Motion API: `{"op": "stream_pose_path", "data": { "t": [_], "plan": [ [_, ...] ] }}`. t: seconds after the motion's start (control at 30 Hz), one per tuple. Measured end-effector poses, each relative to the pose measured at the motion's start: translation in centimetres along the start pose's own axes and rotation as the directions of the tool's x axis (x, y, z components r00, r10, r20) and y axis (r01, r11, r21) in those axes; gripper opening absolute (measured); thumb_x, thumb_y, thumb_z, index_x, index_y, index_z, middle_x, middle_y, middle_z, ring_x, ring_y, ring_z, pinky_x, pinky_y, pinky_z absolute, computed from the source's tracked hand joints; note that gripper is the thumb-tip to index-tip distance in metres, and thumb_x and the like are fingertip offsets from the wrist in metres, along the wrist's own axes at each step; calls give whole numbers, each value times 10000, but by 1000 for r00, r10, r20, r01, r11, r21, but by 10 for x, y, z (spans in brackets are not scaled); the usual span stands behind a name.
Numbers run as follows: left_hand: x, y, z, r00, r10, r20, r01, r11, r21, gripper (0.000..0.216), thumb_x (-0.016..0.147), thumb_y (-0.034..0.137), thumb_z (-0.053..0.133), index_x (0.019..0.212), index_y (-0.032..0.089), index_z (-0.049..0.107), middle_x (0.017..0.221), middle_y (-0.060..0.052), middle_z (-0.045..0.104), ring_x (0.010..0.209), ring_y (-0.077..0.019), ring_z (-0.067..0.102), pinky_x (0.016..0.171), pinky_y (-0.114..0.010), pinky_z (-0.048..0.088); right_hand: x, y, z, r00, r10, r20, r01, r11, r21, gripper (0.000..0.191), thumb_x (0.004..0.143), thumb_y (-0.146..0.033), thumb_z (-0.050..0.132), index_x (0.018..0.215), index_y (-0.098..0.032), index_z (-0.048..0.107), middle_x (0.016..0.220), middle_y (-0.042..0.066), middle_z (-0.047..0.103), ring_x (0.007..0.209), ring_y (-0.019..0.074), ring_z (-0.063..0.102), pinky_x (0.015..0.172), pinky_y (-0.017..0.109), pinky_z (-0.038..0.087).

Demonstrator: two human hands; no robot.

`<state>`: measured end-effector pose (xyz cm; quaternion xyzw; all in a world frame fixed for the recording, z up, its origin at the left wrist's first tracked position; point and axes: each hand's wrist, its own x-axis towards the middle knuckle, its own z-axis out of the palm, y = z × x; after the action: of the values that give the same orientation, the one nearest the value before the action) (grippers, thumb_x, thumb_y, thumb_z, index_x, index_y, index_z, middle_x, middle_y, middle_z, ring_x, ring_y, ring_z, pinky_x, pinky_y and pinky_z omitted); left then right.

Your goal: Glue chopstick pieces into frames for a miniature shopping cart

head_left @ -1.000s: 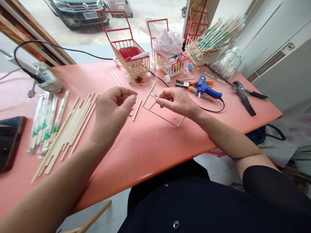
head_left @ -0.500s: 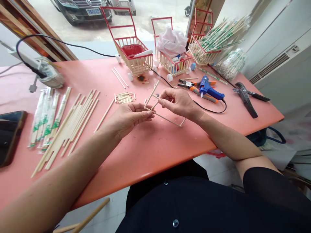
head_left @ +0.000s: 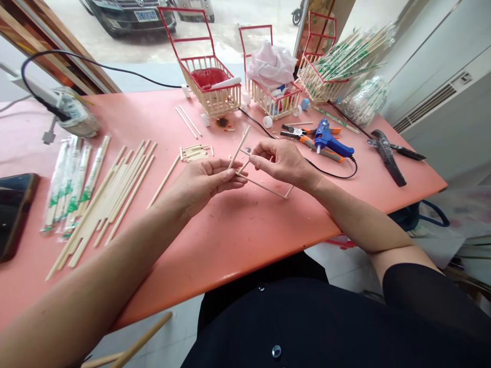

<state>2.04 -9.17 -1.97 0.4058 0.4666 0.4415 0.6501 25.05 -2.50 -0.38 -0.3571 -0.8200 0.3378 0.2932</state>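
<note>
Between both hands is a frame of thin wooden sticks (head_left: 264, 186), held just above the table. My left hand (head_left: 203, 181) is closed on its near left corner, thumb on top and the other fingers stretched out beneath. One upright stick (head_left: 240, 145) rises at a slant from those fingertips. My right hand (head_left: 282, 161) is curled, with thumb and forefinger pinching the far side of the frame; its palm hides part of the sticks. Behind the left hand lies a small pile of short cut sticks (head_left: 195, 153). A longer stick (head_left: 163, 182) lies beside the left wrist.
Long sticks (head_left: 115, 199) and wrapped chopsticks (head_left: 72, 179) lie left, near a phone (head_left: 15, 214). Small stick-built carts (head_left: 215, 97) stand at the back. Pliers (head_left: 293, 132), a blue glue gun (head_left: 326, 137) with its cord, and a black tool (head_left: 387, 156) lie right.
My left fingers have shifted slightly along the frame's corner, the thumb drawing back left and the fingertips reaching further right. My right hand stays nearly still.
</note>
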Motion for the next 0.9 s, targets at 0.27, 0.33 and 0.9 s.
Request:
{"op": "stream_pose_path", "data": {
  "t": [0.27, 0.33, 0.9],
  "plan": [
    [-2, 4, 9, 999, 7, -33, -8, 999, -32, 282, 917, 356, 939, 975, 97, 844, 975, -161, 872, 875, -247, 865, 971, -414, 722, -1, -1, 1, 999, -27, -20, 28, 999, 18, 166, 975, -318, 674, 864, -196, 659, 768, 3, 715, 690, 130, 555, 676, 282, 431],
    [-1, 2, 5, 1000, 15, -11, -15, 1000, -23, 289, 914, 358, 946, 990, 97, 847, 994, -160, 874, 874, -244, 866, 973, -414, 723, -1, -2, 0, 1000, -29, -4, 29, 999, 19, 169, 980, -320, 674, 865, -197, 658, 772, 5, 718, 695, 132, 564, 683, 283, 431],
    [0, -3, 2, 1000, 16, 3, -16, 1000, -1, 309, 892, 362, 966, 1011, 96, 863, 1058, -177, 875, 923, -255, 872, 983, -397, 718, -1, -3, 2, 1000, -20, -12, 21, 1000, 7, 156, 996, -312, 699, 901, -188, 693, 797, 15, 746, 745, 144, 614, 700, 290, 439]
  ]
}}
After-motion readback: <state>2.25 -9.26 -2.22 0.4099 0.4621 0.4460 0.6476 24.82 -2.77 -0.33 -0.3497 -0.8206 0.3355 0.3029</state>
